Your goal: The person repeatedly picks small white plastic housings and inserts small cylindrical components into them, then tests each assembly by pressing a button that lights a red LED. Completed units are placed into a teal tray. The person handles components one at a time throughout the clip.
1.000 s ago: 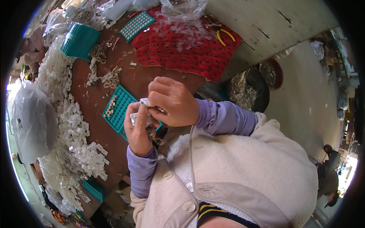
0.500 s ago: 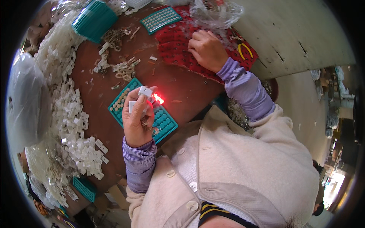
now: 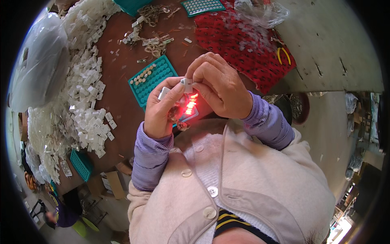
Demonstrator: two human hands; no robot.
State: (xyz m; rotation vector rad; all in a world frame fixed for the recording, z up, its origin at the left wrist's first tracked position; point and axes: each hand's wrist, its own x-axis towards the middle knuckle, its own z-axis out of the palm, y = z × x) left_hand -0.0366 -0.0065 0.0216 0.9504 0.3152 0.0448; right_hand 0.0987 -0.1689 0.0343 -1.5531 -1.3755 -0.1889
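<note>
My left hand [image 3: 159, 116] is closed around a light string with small white plastic cases. One white case [image 3: 187, 85] stands up at its fingertips, and a second white case [image 3: 163, 93] pokes out between its fingers. Below them the tiny lights [image 3: 191, 104] glow red. My right hand [image 3: 223, 87] meets the left one and pinches at the upper case; whatever else lies between its fingertips is hidden. Partly beneath both hands is a teal tray [image 3: 165, 67] of round pockets, with several round disc pieces [image 3: 142, 75] at its left end.
A large heap of white cases [image 3: 87, 118] fills the table's left side beside a clear plastic bag [image 3: 44, 61]. A red cloth [image 3: 243, 44] lies at the far right, with yellow-handled pliers [image 3: 283, 56]. Another filled teal tray [image 3: 203, 6] and tangled light strings [image 3: 156, 45] are farther back.
My right hand has come from the red cloth to the white case in my left hand. The left hand has shifted a little to the right, and the view has moved.
</note>
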